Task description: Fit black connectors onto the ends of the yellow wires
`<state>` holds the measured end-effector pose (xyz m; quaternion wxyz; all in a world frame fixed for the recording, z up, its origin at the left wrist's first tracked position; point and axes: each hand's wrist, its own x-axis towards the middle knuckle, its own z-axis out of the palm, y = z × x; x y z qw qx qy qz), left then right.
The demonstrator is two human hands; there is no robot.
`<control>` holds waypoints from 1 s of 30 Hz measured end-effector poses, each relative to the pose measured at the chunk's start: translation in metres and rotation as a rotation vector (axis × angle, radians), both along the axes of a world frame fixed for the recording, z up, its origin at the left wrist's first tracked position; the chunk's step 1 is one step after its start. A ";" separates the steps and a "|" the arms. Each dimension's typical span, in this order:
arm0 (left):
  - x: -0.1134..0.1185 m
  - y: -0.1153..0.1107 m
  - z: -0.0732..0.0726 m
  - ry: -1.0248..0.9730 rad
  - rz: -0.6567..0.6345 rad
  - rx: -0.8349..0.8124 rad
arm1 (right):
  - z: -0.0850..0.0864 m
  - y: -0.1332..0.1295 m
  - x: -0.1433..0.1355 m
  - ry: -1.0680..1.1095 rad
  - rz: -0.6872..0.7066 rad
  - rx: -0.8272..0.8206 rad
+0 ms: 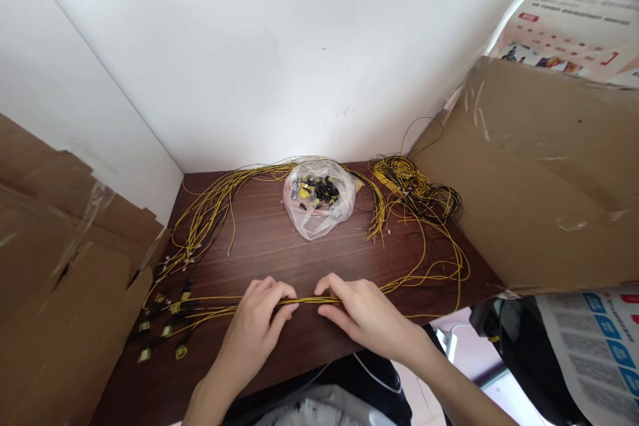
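Near the front of the dark wooden table (259,246), several yellow wires (307,300) run sideways between my two hands. My left hand (267,313) has its fingers curled round the wires, thumb below them. To its right, my right hand (344,306) is closed round the same bundle, with thumb and index finger a little apart at the tips. The wires' left ends reach black connectors with yellow-and-white tags (167,329) at the table's left. Past my right hand the wires curve back toward a tangled heap of yellow and black wires (407,180).
A clear plastic bag (319,226) with small black and yellow parts stands at the back middle. Loose yellow wires (204,213) lie at the back left. Cardboard panels flank the table at left (64,279) and right (539,180). A white wall (299,53) rises behind.
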<state>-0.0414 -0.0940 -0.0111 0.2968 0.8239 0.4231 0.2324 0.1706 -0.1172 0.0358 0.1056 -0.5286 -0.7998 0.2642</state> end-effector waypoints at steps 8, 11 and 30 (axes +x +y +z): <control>0.001 0.001 0.004 0.020 -0.086 0.046 | 0.014 0.013 0.050 0.085 -0.049 -0.019; 0.002 0.002 0.003 0.011 -0.094 0.068 | 0.027 0.012 0.079 0.226 -0.047 -0.141; 0.003 0.002 0.002 0.033 -0.090 0.050 | 0.049 -0.021 0.210 -0.473 -0.632 0.796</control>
